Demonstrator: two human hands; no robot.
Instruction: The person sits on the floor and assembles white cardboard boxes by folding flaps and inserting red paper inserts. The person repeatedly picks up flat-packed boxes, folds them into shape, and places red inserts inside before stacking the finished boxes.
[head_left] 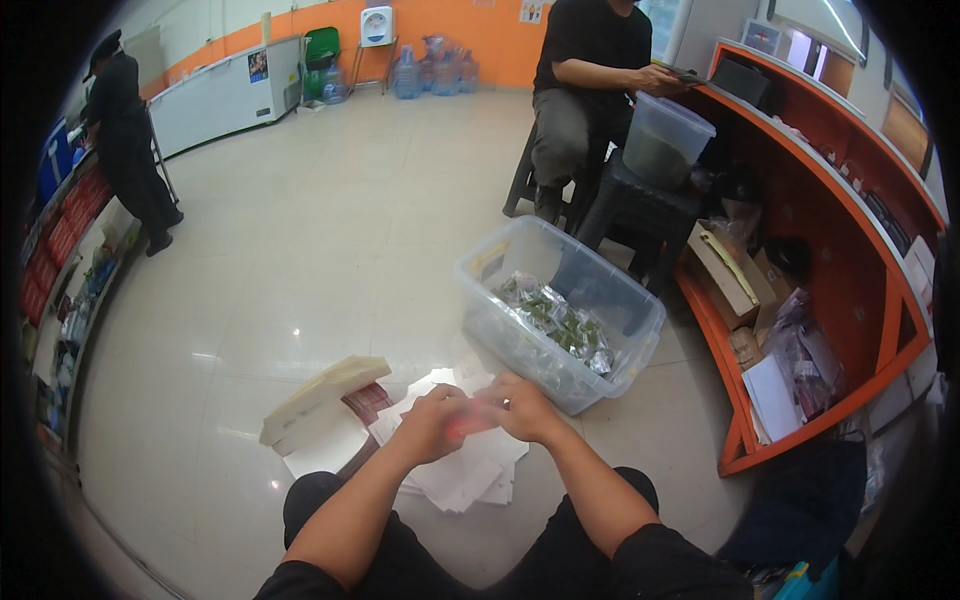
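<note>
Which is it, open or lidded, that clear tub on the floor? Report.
Open: no lid covers the clear tub, and the packets inside show from above.

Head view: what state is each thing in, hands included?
Large clear rectangular plastic bin: open, part-filled with small shiny packets
Small clear plastic tub: open, part-filled, contents dark
Long white chest freezer: lid looks shut
White paper sheets: loosely overlapping, spread out
Left hand: grip closed on a small, blurred, pinkish-red item
Right hand: grip closed on the same item
</note>
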